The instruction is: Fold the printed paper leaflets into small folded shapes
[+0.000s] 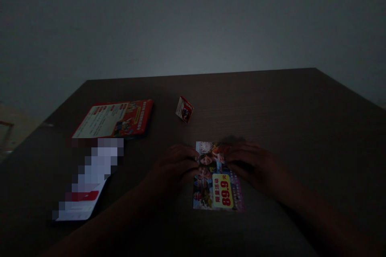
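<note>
In the dim head view, a colourful printed flyer [208,192] lies on the dark table in front of me. It bears a photo of people and a yellow box reading 89.9. My left hand [176,162] grips its left edge, with the fingertips on the paper's upper part. Across from it, my right hand [256,164] has its fingers bent and closed on the upper right edge. Darkness hides the thumbs and how firmly each hand pinches. Beyond the flyer stands a small folded piece of red and white paper [185,109].
To the left lies a red and white printed stack of leaflets [105,119]. Nearer me is a phone [87,204] with its screen lit, partly blurred by blocks. The dark wooden table [271,104] meets a grey wall [211,24] at its far edge.
</note>
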A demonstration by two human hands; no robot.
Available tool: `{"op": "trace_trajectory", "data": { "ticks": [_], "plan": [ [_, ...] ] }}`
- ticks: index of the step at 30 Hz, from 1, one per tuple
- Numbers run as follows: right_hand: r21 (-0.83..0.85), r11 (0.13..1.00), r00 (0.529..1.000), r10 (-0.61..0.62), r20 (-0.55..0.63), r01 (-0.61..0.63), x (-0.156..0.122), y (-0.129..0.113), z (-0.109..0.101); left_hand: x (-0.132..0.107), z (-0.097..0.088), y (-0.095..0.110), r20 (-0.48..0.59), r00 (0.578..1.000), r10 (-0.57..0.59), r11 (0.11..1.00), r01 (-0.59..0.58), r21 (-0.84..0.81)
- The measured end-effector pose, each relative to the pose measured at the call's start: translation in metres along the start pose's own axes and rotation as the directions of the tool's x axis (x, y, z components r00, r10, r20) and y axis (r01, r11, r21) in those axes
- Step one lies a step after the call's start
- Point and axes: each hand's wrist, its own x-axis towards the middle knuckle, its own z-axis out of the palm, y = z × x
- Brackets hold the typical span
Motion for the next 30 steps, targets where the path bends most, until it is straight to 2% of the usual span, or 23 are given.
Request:
{"op": "trace_trajectory", "data": {
  "ticks": [3, 6, 9, 19, 23, 30],
  "plan": [
    [0.011, 1.000, 1.000, 0.023, 0.017, -0.023, 0.000, 0.001, 0.000, -0.003, 0.000, 0.000, 0.021, 0.997, -0.072, 0.997, 0.072, -0.020],
    [0.020, 0.999, 0.999, 0.045, 0.019, -0.045, 0.000, 0.001, 0.000, -0.005, 0.000, 0.000, 0.059, 0.973, -0.222, 0.975, 0.223, -0.014],
    [0.043, 0.998, 0.999, 0.052, 0.008, -0.052, -0.001, 0.001, 0.001, -0.005, 0.000, 0.000, 0.046, 0.954, -0.295, 0.955, 0.296, -0.009],
    [0.067, 0.996, 0.998, 0.056, -0.003, -0.056, 0.002, -0.002, 0.000, -0.006, -0.004, 0.003, 0.063, 0.946, -0.317, 0.947, 0.312, 0.068],
    [0.073, 0.996, 0.999, 0.050, -0.003, -0.049, 0.001, -0.001, 0.001, -0.008, -0.010, 0.002, 0.121, 0.928, -0.354, 0.931, 0.337, 0.141],
    [0.065, 0.997, 0.999, 0.052, -0.008, -0.051, 0.002, -0.001, 0.002, -0.009, -0.019, 0.000, 0.257, 0.904, -0.341, 0.933, 0.292, 0.210]
  ]
}}
